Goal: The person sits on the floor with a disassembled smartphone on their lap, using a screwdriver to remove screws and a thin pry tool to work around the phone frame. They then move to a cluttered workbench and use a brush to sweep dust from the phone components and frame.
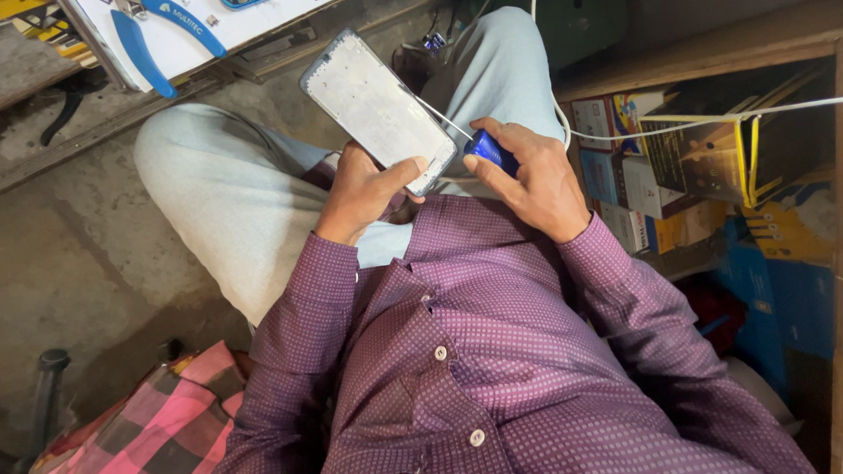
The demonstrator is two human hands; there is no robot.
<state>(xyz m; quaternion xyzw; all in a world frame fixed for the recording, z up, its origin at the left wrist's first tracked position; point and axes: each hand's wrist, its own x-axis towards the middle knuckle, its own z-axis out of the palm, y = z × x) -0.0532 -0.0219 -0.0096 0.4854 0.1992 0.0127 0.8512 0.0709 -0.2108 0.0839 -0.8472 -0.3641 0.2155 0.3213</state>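
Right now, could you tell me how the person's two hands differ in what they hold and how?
The left hand grips a flat white phone frame by its lower end, thumb across its face; the right hand wraps a small blue-handled tool. The frame is broad; the tool's thin tip reaches onto it. Both hands are over the lap.

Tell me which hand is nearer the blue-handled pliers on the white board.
Left. The left hand grips the phone frame below the pliers; the right hand, holding the blue-handled screwdriver, sits farther off.
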